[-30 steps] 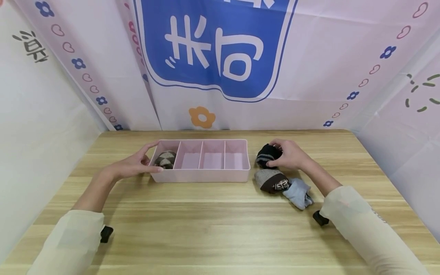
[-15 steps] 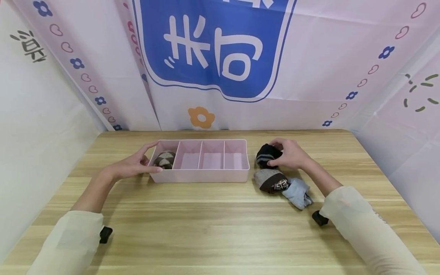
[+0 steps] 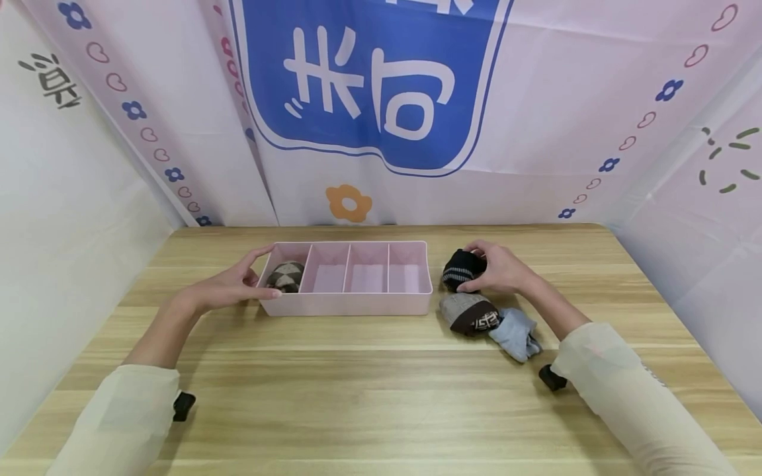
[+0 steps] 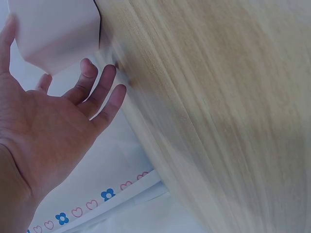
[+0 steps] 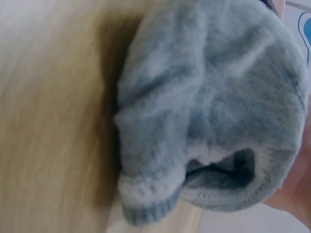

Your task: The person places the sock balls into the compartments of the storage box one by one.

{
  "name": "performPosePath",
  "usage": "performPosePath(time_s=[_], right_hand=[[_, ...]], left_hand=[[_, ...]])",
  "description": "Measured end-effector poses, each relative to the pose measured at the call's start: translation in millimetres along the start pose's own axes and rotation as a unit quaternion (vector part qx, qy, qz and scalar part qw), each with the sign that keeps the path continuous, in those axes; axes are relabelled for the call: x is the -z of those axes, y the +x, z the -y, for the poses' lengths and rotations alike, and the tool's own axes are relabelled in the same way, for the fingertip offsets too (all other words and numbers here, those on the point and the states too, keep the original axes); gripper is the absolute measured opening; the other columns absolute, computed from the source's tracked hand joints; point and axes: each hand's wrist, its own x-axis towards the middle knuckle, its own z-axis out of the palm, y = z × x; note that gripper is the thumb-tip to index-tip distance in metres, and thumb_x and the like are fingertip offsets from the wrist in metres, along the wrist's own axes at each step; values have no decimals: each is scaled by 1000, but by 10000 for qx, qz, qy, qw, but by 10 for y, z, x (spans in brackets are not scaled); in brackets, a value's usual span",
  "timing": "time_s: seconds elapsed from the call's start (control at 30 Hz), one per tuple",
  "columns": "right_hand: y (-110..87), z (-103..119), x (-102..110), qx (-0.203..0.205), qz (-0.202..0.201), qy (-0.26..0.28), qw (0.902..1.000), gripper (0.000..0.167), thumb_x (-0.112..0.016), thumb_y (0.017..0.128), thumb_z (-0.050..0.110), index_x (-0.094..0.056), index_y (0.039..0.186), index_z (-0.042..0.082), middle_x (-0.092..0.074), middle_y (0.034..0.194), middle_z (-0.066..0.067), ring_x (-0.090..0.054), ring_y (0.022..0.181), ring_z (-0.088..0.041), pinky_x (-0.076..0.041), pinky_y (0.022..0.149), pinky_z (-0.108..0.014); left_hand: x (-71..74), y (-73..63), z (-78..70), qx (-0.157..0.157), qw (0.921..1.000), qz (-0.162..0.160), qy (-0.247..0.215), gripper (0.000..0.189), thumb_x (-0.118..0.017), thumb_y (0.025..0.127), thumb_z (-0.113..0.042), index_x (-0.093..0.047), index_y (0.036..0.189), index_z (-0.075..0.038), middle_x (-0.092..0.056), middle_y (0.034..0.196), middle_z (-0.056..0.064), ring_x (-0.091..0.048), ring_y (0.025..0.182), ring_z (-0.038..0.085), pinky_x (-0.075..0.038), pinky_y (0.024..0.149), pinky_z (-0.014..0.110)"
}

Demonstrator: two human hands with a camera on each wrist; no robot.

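Note:
A pink four-section box (image 3: 351, 305) stands on the wooden table in the head view. My left hand (image 3: 229, 285) holds its left end, thumb against the front wall and index finger at the back corner. In the left wrist view the other fingers (image 4: 102, 92) hang loosely beside the box. A brown checkered balled sock (image 3: 287, 276) fills the leftmost section. Right of the box, my right hand (image 3: 501, 270) grips a black balled sock (image 3: 457, 274) with white stripes between thumb and fingers. The right wrist view is mostly taken up by a light blue-grey balled sock (image 5: 209, 87).
Just in front of the black sock lies a grey and dark brown balled sock (image 3: 470, 313), with the light blue-grey one (image 3: 516, 334) touching its right side. A printed cloth (image 3: 524, 165) hangs behind the table's back edge.
My right hand and the black sock have shifted very slightly to the left, the thumb a little lower on the sock. The left hand and the box stay in place.

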Motion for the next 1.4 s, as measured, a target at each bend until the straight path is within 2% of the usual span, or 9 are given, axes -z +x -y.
performPosePath(time_s=[0.37, 0.63, 0.93, 1.4], right_hand=[[0, -17, -7, 123, -285, 284, 9991, 66, -87, 74, 12, -58, 129, -8, -64, 119, -31, -63, 108, -45, -49, 97, -55], [-15, 25, 32, 207, -433, 383, 9981, 66, -87, 75, 13, -58, 131, -7, -64, 120, -30, -62, 111, -45, -50, 97, -57], [-55, 174, 97, 310, -569, 324, 9974, 68, -84, 75, 15, -57, 133, -7, -63, 123, -30, -61, 112, -45, -48, 97, -57], [-41, 351, 148, 501, -711, 516, 9949, 66, -85, 73, 10, -58, 132, -6, -64, 123, -25, -60, 114, -40, -49, 97, -52]], left_hand=[[6, 2, 11, 47, 10000, 21, -31, 106, -74, 94, -33, 1, 167, -19, -47, 87, 6, -44, 84, 22, -38, 75, 36], [6, -2, -12, 7, 10000, 27, -77, 105, -73, 94, -32, 1, 167, -19, -45, 84, 5, -43, 81, 21, -37, 73, 34], [-1, -18, -41, 34, 10000, 55, -67, 106, -73, 94, -32, 2, 167, -17, -46, 85, 6, -44, 81, 21, -38, 74, 35], [-1, -28, -49, 18, 9999, 49, -106, 105, -73, 94, -31, 1, 167, -17, -41, 81, 3, -42, 79, 20, -36, 73, 34]])
